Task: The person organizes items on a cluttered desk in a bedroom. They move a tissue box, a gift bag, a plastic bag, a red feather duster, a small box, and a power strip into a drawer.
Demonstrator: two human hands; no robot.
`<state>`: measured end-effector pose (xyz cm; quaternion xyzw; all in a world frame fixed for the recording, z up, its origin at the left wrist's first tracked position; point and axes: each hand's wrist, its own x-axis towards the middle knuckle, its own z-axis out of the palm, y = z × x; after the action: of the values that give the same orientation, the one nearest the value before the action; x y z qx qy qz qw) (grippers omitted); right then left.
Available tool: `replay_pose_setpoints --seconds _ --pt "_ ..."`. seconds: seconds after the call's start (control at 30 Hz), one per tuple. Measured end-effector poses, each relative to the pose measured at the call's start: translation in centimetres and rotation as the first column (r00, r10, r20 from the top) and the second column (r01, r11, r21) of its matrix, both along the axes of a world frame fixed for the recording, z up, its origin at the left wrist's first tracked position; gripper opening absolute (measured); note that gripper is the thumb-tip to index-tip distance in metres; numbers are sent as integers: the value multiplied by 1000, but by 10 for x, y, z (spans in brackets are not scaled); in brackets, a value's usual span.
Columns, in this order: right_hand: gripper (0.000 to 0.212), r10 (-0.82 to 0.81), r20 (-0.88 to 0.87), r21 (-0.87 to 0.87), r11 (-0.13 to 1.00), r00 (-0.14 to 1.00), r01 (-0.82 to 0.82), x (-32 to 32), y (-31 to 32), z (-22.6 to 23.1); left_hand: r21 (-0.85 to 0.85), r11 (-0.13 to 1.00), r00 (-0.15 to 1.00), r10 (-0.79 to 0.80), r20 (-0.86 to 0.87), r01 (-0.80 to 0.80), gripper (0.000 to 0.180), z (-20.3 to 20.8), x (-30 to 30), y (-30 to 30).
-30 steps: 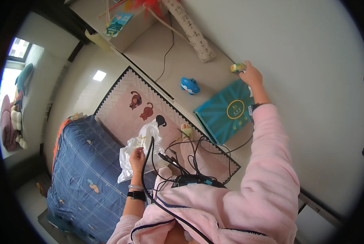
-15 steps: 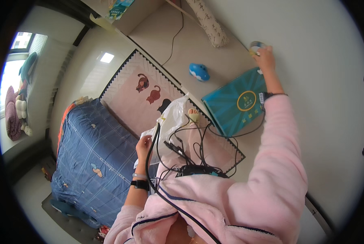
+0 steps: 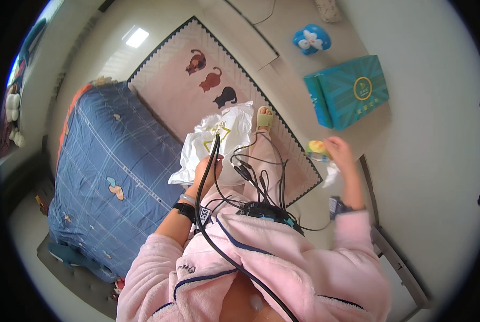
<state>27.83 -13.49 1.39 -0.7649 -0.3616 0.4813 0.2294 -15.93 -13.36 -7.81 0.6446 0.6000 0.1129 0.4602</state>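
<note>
My left hand (image 3: 208, 169) is closed on a white plastic bag (image 3: 191, 155), which has a yellow star outline and spreads out in front of my legs. Out to the right, my right hand (image 3: 341, 153) pinches a small yellow and green item (image 3: 317, 148), too blurred to name exactly. A crumpled white piece (image 3: 331, 175), like tissue, hangs below that hand. Beyond it a teal gift box (image 3: 353, 91) with a round gold emblem rests on a pale surface. Behind the box sits a blue and white toy (image 3: 311, 39).
A bed with a blue plaid cover (image 3: 116, 177) stands at the left. Under my feet lies a pink mat (image 3: 167, 75) with cat figures. Black cables (image 3: 261, 185) run from a pouch at my waist. A wall (image 3: 433, 134) borders the right side.
My right hand has drawn back from beside the far end of the box toward me, bringing the small item along. The bag has spread wider at my left hand, and my view has shifted.
</note>
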Motion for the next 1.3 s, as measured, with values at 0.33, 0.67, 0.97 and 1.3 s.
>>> replay_pose_setpoints --seconds 0.33,0.67,0.97,1.3 --pt "91 230 509 -283 955 830 -91 -37 32 -337 -263 964 977 -90 -195 36 14 -65 -44 -131" --pt "91 236 709 -414 902 664 122 -46 75 -374 -326 936 964 43 -262 -130 9 -97 -51 -171" --pt "98 210 697 -388 915 686 113 -38 75 -370 -307 941 960 53 -273 -139 10 -97 -45 -166" --pt "77 95 692 -265 955 716 129 -57 53 -371 -308 946 965 14 -264 -98 10 -97 -42 -167"
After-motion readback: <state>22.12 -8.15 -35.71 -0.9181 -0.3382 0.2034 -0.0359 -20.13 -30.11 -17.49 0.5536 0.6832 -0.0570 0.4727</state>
